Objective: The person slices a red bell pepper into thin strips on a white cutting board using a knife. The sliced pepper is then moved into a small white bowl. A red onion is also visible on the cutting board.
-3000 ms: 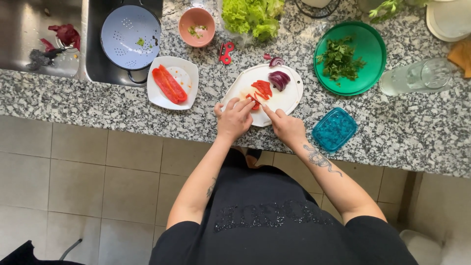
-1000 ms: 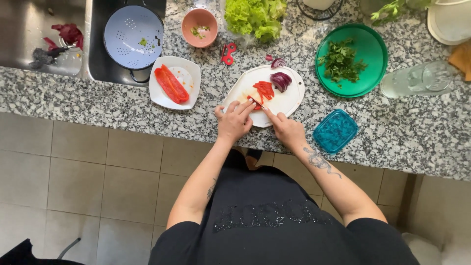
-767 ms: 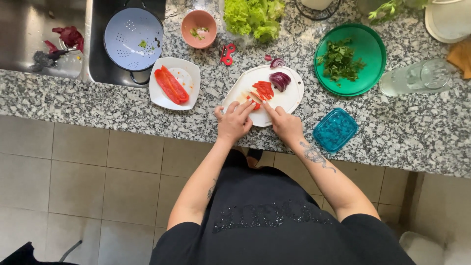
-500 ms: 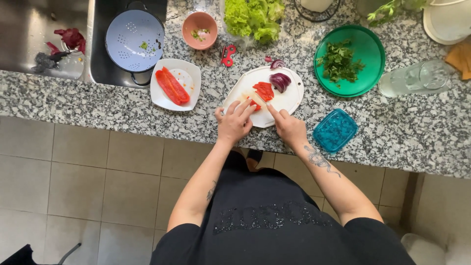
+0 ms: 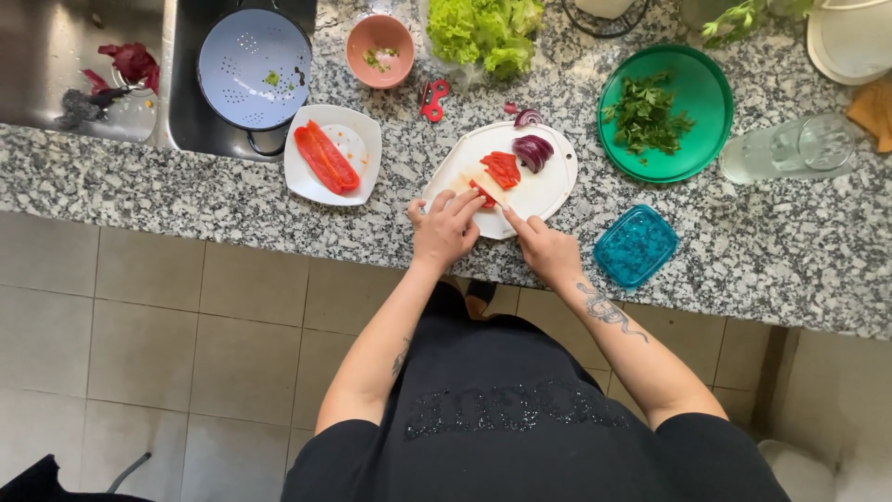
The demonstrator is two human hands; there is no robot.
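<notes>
Left hand [image 5: 444, 231] fingertips pinch down a red pepper strip [image 5: 480, 192] on the white cutting board [image 5: 544, 191]; right hand [image 5: 545, 249] grips a knife. Pepper's probably soft, slippery-skinned, so hold the ends.

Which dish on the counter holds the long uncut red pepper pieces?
The square white dish left of the cutting board, beside the sink. The green plate holds herbs; the pink bowl holds only small scraps.

left hand [image 5: 444, 230] fingers curled down, right hand [image 5: 544, 249] gripping
</notes>
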